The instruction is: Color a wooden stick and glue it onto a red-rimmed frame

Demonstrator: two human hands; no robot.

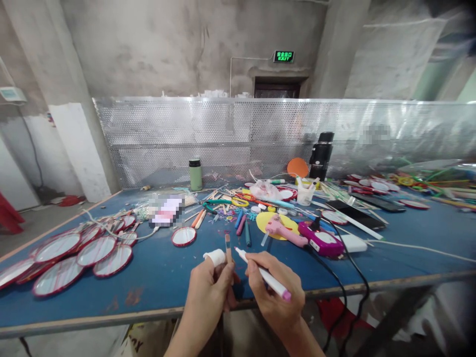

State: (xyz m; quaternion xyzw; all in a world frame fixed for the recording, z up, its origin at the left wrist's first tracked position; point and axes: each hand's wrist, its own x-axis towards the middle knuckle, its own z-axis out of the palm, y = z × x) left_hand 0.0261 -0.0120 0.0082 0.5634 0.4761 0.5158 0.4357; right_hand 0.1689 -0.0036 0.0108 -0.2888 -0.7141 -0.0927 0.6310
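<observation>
My left hand (213, 287) is closed around a flat wooden stick (228, 243), held upright near the table's front edge. A white wrapping (214, 257) covers one of that hand's fingers. My right hand (277, 292) grips a white marker pen (273, 282) with a pinkish-purple end, its tip pointing left toward the stick with a small gap between. Beyond the hands lie several coloured pens or crayons (240, 225) and a round red-rimmed disc (183, 236). The lower part of the stick is hidden by my fingers.
Red-rimmed discs (59, 247) pile up at the left of the blue table (156, 297). A pink glue gun (284, 229) rests on a yellow disc, beside a purple device (322, 239) with black cords. Bottles (195, 176) stand at the back before a perforated metal panel (230, 148).
</observation>
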